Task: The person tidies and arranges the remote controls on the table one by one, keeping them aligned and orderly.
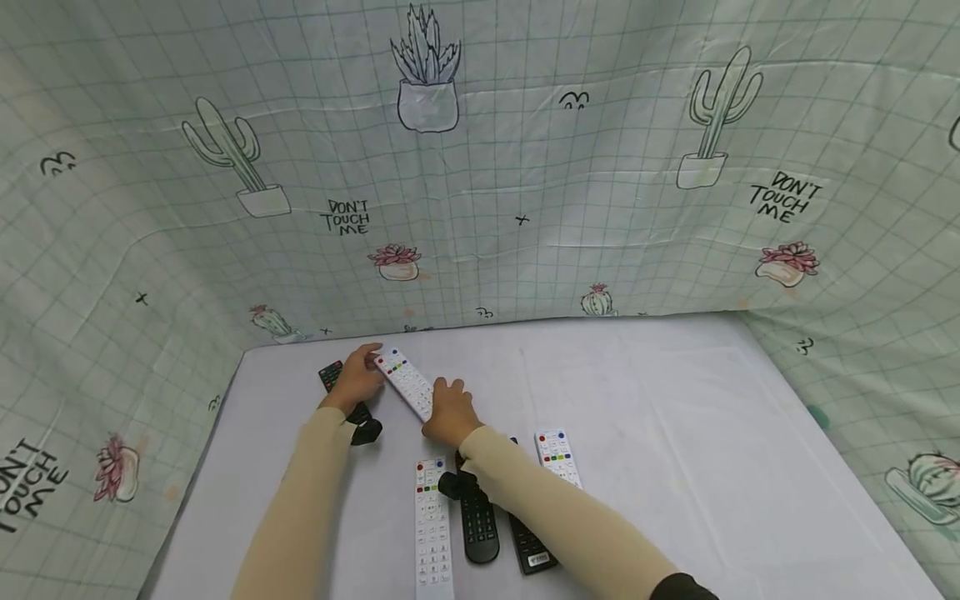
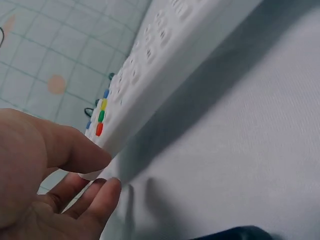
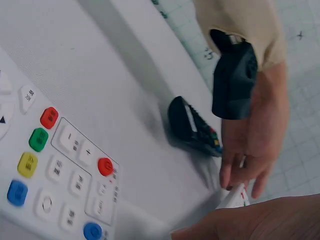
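Observation:
A white remote (image 1: 406,383) with coloured buttons lies slantwise at the back left of the table, between both hands. My left hand (image 1: 367,362) pinches its far end. The left wrist view shows the thumb (image 2: 75,150) on top and the fingers (image 2: 102,195) under that white remote (image 2: 150,65). My right hand (image 1: 448,396) curls over the remote's near end. In the right wrist view my right hand (image 3: 250,222) fills the bottom corner, and the remote's tip (image 3: 234,199) shows beyond it. A black remote (image 1: 332,375) lies partly under the left hand.
Near the front lie a white remote (image 1: 433,525), two black remotes (image 1: 478,521) (image 1: 531,546) and another white remote (image 1: 557,454), partly under my right forearm. The table (image 1: 675,433) has a white cloth. Cactus-print fabric walls (image 1: 525,167) close in the back and both sides.

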A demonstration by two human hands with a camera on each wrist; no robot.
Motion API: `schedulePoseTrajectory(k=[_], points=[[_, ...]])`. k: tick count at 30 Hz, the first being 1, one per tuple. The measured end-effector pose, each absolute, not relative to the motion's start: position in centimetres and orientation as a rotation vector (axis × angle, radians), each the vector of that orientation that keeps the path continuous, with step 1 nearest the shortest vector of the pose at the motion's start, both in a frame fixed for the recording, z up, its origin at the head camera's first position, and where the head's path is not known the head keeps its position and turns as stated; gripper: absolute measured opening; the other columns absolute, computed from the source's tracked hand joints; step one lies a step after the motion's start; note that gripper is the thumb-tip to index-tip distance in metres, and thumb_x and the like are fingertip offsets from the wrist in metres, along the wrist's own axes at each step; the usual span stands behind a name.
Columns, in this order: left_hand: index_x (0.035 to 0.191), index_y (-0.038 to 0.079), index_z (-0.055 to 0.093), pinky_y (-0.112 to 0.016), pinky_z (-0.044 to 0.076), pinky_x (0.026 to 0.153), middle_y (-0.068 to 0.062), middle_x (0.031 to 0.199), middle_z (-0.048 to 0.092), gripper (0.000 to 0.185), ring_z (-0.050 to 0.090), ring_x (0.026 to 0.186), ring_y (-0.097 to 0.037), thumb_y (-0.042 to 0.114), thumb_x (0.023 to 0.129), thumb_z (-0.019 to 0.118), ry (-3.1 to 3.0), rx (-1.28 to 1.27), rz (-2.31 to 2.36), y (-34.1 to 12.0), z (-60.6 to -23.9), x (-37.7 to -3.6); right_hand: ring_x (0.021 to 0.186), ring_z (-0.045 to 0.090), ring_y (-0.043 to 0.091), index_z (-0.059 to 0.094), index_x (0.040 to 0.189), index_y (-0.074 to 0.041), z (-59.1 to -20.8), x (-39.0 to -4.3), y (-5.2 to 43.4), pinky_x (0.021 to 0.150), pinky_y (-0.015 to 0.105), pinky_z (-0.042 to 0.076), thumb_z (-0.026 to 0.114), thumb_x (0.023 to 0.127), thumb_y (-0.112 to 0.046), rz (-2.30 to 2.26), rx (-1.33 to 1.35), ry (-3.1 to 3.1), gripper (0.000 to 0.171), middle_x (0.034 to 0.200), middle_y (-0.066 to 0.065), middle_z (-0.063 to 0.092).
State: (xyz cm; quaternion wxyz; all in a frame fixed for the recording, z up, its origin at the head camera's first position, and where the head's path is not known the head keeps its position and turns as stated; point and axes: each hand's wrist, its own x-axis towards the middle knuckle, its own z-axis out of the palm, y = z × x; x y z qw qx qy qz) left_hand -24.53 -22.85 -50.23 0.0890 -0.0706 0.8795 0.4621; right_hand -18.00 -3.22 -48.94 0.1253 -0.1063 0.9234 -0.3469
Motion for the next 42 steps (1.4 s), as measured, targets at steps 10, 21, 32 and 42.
schedulePoseTrajectory(k=[10, 21, 32, 42], points=[[0.156, -0.003, 0.046, -0.04, 0.05, 0.097, -0.027, 0.14, 0.048, 0.061, 0.054, 0.123, -0.036, -0.01, 0.097, 0.062, 2.544, -0.159, 1.519, -22.4, -48.6, -23.5, 0.085, 0.051, 0.025, 0.056, 0.135, 0.011, -48.2, -17.3, 0.7, 0.074, 0.039, 0.052, 0.085, 0.074, 0.006, -1.109, -0.46, 2.693, 0.068, 0.108, 0.022, 0.055], [0.157, 0.001, 0.046, -0.038, 0.05, 0.098, -0.024, 0.152, 0.048, 0.065, 0.058, 0.119, -0.029, -0.01, 0.096, 0.061, 2.386, 0.045, 1.583, -20.3, -47.6, -21.0, 0.093, 0.055, 0.026, 0.059, 0.139, 0.006, -48.0, -15.1, 5.8, 0.082, 0.045, 0.055, 0.082, 0.068, 0.012, -1.191, -0.443, 2.702, 0.075, 0.112, 0.021, 0.055], [0.153, -0.003, 0.049, -0.029, 0.053, 0.086, -0.025, 0.145, 0.051, 0.063, 0.062, 0.108, -0.021, -0.011, 0.093, 0.065, 2.297, 0.159, 1.663, -17.4, -48.2, -18.4, 0.094, 0.056, 0.026, 0.06, 0.139, 0.007, -47.6, -12.3, 10.4, 0.08, 0.044, 0.056, 0.075, 0.069, 0.019, -1.251, -0.385, 2.698, 0.072, 0.113, 0.02, 0.054], [0.148, -0.004, 0.053, -0.024, 0.051, 0.08, -0.023, 0.138, 0.054, 0.063, 0.063, 0.103, -0.02, -0.013, 0.088, 0.067, 2.259, 0.203, 1.712, -15.1, -48.7, -16.6, 0.099, 0.058, 0.022, 0.06, 0.141, 0.006, -48.4, -9.6, 13.3, 0.081, 0.037, 0.059, 0.074, 0.071, 0.022, -1.325, -0.333, 2.704, 0.073, 0.12, 0.016, 0.055]])
